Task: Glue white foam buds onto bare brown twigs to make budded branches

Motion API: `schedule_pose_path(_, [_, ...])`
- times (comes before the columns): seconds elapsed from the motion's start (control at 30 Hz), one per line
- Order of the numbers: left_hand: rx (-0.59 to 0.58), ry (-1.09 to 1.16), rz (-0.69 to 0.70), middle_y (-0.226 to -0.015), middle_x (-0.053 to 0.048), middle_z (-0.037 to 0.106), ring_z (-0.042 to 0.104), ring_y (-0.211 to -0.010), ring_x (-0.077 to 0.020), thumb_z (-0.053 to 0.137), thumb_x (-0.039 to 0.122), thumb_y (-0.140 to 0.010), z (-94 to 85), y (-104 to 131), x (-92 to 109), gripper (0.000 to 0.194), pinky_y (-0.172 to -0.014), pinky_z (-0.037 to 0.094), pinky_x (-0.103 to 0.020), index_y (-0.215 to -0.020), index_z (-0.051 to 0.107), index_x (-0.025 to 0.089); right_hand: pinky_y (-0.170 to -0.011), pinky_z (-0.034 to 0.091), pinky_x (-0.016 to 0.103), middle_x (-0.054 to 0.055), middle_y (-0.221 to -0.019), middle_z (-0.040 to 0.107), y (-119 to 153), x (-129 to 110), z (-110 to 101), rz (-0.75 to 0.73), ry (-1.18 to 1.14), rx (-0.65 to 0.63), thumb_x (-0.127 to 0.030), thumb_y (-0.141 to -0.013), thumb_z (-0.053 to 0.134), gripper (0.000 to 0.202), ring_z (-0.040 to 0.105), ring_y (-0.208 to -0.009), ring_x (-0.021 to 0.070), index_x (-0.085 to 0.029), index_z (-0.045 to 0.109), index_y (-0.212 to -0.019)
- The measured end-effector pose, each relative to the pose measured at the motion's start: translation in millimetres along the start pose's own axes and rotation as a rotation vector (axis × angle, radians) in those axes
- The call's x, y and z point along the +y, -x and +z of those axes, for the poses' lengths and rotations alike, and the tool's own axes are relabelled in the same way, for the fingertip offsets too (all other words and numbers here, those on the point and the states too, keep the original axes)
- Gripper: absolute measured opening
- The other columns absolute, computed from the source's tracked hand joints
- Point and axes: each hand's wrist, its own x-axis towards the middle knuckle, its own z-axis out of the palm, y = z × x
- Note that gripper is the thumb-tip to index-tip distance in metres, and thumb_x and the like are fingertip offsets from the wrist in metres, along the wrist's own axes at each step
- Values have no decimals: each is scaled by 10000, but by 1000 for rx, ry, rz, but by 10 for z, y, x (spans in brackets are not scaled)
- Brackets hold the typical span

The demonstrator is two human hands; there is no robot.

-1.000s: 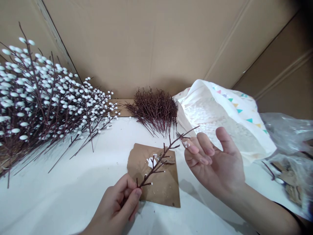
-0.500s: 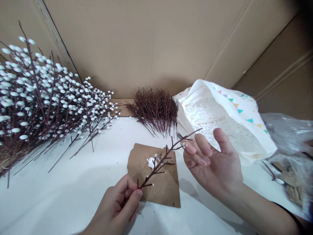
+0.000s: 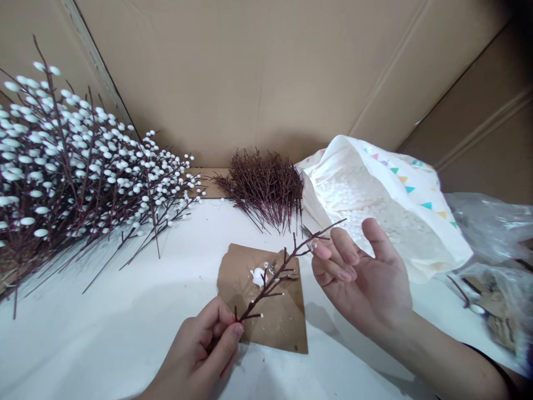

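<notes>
- Brown, knobbly branched twig (image 3: 266, 290): far end sits slightly lower and further right than a second ago; right hand (image 3: 364, 275) edges left. Reads as shoots mid-work.
- Left hand (image 3: 208, 344) pinches twig's near end. Right fingers loosely curled, thumb wide, white-smeared fingertip beside twig; contact unclear.
- Between both hands' fingers: torn brown cardboard piece (image 3: 275, 336), white paste blob (image 3: 257, 278), on white tabletop (image 3: 125, 333).
- Beyond fingers: tan cardboard wall (image 3: 229, 83).

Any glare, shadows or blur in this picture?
Head view: bright glare inside the white bag; head view: soft shadows on the white table beside the left hand and right hand; head view: clear plastic at far right looks smeared, while the held branch is fairly sharp.
</notes>
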Motion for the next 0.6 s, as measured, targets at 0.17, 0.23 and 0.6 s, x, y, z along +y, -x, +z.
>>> schedule_pose_path(0.17, [12,-7,9,-525,60,457,305,-478,-86,485,492,-913,6,7,12,331,-443,229,-194,-729,407,228,-457,468,141,-3,-488,367,0,0,0,-4,13,-10,-461,-800,591,544,572,-664,141,-220,171,-552])
schedule_pose_path(0.23, [12,-11,11,-525,58,464,303,-480,-86,485,496,-912,8,12,14,334,-441,228,-193,-729,409,227,-452,465,136,-1,-490,373,-10,4,0,-18,-4,7,-465,-803,583,536,571,-661,140,-220,179,-548])
schedule_pose_path(0.6, [46,29,-44,-488,78,406,277,-451,-79,485,563,-884,16,0,11,379,-415,207,-180,-727,415,226,-472,478,159,-10,-525,434,-60,-92,-13,-36,-27,-21,-469,-865,493,523,404,-432,66,-209,174,-541])
